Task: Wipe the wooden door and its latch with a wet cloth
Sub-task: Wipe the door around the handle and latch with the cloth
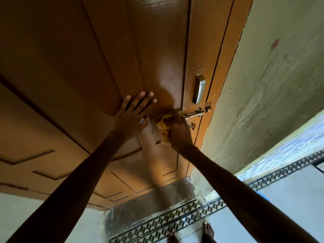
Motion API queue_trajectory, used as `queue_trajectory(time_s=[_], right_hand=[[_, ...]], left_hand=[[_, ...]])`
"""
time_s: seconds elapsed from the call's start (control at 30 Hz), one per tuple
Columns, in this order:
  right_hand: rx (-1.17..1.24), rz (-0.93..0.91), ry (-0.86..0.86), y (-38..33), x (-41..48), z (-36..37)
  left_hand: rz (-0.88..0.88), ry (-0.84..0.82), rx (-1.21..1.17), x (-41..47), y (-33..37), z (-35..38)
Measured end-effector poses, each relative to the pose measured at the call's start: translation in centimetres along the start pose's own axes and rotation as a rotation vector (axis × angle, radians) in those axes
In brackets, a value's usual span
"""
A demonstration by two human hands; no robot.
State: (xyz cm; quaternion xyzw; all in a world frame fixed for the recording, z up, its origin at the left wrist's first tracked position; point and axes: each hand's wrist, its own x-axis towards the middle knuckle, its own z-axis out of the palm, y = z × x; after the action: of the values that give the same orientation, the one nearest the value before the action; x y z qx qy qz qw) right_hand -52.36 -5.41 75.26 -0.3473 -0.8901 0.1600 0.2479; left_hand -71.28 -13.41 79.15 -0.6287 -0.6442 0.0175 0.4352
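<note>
Right, head view: I'm looking down my two arms at the door (157, 50), close up, my bare feet (207, 231) at the bottom edge.
Cloth: yellow cloth (164, 125) bunched in my right hand (180, 133), pressed to the wood just left of the latch (197, 113).
Right hand: clenched round the cloth, knuckles toward me; the fingers themselves are hidden behind the wad.
Left hand: left hand (135, 111) flat and spread on the panel, grasping nothing, just bracing the door.
Feel of the cloth: soft and limp, I'd say, and it moulds round the bolt; wet, it should slide easily on this glossy finish.
Feel of the latch: hard metal with small brackets and edges. I judge the cloth could snag there, so a pinch of cloth round the rod suits better than a flat swipe.
Feel of the door: stiff, and it may swing under pressure, hence my bracing palm.
In the way: the pull handle (199, 86) stands proud just above the latch, and the frame (222, 67) is tight on the right.
Around: rough plaster wall (271, 85) beyond the frame, patterned floor tiles (175, 218) below.
Grooves: the panel's cut lines low down will likely need a fingertip behind the cloth.
</note>
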Motion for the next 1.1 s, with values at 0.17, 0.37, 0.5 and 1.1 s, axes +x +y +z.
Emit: queue_trajectory(time_s=[0.17,0.37,0.5,1.1], right_hand=[[-0.14,0.158,0.099,0.1,0.9,-0.6],[-0.106,0.023,0.036,-3.2,-0.2,1.6],[-0.035,-0.017,-0.049,-0.8,0.2,-0.8],[0.089,0.108,0.151,-0.4,0.4,-0.7]], left_hand=[[-0.011,0.014,0.0,-0.1,0.0,0.1],[0.003,0.038,0.024,0.0,0.0,0.1],[0.003,0.036,0.014,-0.1,0.0,0.2],[-0.019,0.021,-0.007,-0.1,0.3,0.1]])
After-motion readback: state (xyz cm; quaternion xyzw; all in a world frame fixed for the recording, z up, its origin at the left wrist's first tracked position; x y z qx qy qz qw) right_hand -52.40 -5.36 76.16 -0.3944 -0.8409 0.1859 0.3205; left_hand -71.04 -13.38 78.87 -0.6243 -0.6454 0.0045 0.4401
